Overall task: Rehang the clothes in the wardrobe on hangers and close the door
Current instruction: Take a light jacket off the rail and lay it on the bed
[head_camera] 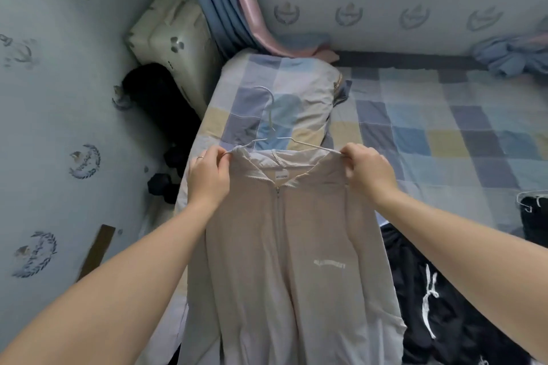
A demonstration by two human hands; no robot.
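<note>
A beige zip-up hooded jacket (284,246) lies front up on the bed, its collar toward the pillow. A thin white wire hanger (268,115) sits in its neck, hook pointing up over the pillow. My left hand (209,178) pinches the jacket's left shoulder over the hanger's end. At the other end, my right hand (366,170) grips the right shoulder the same way. The wardrobe is not in view.
A checked sheet covers the bed (444,133), with a pillow (284,98) at its head. Black clothing with a white drawstring (439,299) lies right of the jacket. Another dark garment on a hanger (533,210) is at the right edge. Blue and pink curtains (231,0) hang behind.
</note>
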